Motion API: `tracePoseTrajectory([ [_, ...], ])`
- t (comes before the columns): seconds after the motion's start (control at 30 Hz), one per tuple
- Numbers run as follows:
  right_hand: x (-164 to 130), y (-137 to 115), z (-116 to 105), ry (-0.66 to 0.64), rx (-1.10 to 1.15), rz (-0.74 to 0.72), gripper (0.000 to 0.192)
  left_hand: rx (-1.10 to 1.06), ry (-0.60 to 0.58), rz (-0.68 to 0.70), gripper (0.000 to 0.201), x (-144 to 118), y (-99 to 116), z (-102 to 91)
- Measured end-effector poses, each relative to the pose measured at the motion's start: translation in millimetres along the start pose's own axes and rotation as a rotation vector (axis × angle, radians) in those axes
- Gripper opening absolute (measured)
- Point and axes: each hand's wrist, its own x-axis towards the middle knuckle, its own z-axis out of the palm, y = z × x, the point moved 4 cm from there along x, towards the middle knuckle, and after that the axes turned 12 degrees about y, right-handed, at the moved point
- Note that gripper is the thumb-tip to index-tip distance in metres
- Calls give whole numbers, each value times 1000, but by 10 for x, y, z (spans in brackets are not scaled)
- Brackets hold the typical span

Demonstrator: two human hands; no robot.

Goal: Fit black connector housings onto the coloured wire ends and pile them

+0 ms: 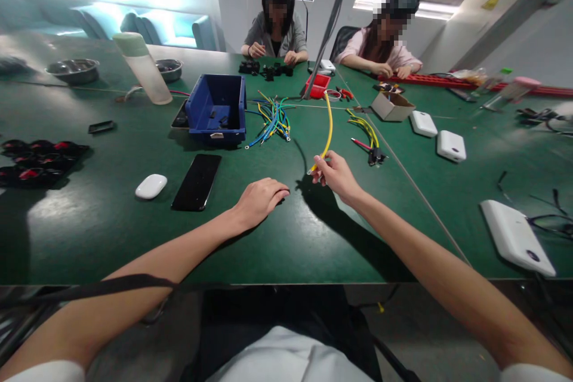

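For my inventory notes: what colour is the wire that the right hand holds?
Yellow. The long thin yellow wire in the right hand shows best in the head view.

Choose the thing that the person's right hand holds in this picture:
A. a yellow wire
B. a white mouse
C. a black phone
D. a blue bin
A: the right hand pinches one end of the yellow wire, which curves away over the green table.

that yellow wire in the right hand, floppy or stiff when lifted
Probably semi-stiff: the yellow wire arcs smoothly away from the right hand without drooping sharply. Likely light, since a fingertip pinch holds it. Its free end may swing.
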Motion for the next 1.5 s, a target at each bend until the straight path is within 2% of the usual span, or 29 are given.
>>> tracePoseTrajectory([
  [0.23,-212,74,45,3,171,71,43,-42,36,-22,24,1,19,-16],
  [0.57,-352,176,151,-28,309,100,36,-189,128,-103,19,10,33,-65],
  [0.73,-375,159,126,-19,364,112,31,-241,156,-199,17,37,37,-92],
  [1.03,-374,209,111,-35,410,157,28,-411,128,-408,16,47,-12,-74],
  [1.23,-392,175,116,-33,472,168,34,-511,117,-598,21,32,-63,-24],
  [1.5,-443,113,121,-31,449,162,34,-464,106,-536,20,21,-43,-34],
])
